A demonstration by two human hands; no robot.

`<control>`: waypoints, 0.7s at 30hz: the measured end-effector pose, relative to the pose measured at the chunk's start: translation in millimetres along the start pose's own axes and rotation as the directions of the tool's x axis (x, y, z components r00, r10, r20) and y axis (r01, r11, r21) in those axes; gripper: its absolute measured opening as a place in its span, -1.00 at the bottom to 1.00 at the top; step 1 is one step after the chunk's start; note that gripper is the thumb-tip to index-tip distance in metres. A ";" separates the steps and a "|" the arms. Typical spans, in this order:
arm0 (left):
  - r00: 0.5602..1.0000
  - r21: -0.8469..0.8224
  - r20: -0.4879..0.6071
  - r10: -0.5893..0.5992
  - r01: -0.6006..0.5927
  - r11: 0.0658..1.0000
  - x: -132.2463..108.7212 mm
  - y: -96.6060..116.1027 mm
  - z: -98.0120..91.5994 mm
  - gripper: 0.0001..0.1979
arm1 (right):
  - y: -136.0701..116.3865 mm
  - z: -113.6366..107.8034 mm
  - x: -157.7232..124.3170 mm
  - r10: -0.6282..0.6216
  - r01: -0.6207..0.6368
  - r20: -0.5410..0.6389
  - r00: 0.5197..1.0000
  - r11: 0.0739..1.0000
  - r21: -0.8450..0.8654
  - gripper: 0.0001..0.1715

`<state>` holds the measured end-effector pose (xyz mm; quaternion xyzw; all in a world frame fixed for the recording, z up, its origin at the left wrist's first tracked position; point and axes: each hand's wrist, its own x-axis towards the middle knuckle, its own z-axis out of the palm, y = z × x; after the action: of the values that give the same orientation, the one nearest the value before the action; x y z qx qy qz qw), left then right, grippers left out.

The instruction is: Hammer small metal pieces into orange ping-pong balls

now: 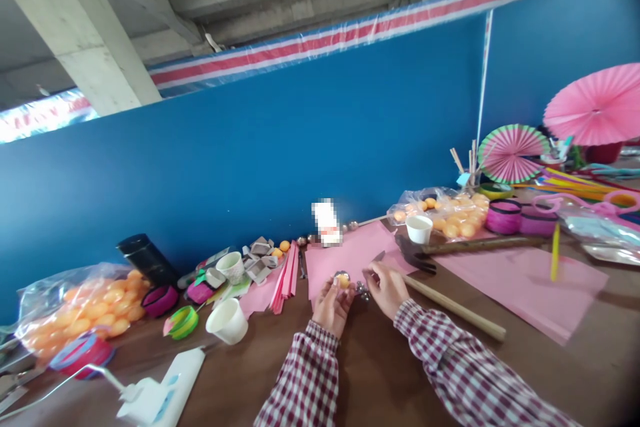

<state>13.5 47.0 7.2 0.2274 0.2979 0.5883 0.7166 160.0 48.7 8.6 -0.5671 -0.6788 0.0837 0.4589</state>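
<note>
My left hand (331, 307) is closed around a small round orange piece (343, 280) with a shiny silvery edge, held up between thumb and fingers. Just to its right, my right hand (386, 288) has its fingers pinched together; what sits in them is hidden or too small to make out. Several small silver beads or bells (363, 291) show between the two hands. Behind my right hand a wooden rod (457, 308) slants across the table, and a grey pointed tip (379, 257) pokes out beyond my fingers. Pink paper (325, 267) lies under and behind the hands.
A hammer (480, 245) lies on the right by a white cup (419, 229) and bagged orange balls (457, 217). Another pink sheet (530, 287) is beside it. To the left are a paper cup (227, 321), pink strips (286, 279), a power strip (183, 377) and more bagged balls (95, 307).
</note>
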 end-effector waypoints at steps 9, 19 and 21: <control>0.997 -0.072 0.074 0.005 0.000 0.997 -0.7 2.9 0.5 -0.77 | -3.2 0.0 -0.4 0.012 -0.012 0.005 1.000 0.987 0.162 -0.81; 0.999 -0.100 -0.014 0.030 -0.031 0.995 0.6 1.6 3.3 -0.91 | -12.3 -4.3 -0.3 0.063 -0.093 0.121 0.991 0.960 0.263 -0.69; 0.999 -0.094 -0.026 0.029 -0.032 0.995 0.0 1.8 3.7 -0.93 | -14.1 -5.1 0.1 0.084 -0.124 0.139 0.987 0.943 0.309 -0.67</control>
<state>14.8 47.5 11.1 0.1904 0.2751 0.6154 0.7137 153.9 41.8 20.4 -0.5149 -0.6529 0.2509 0.4957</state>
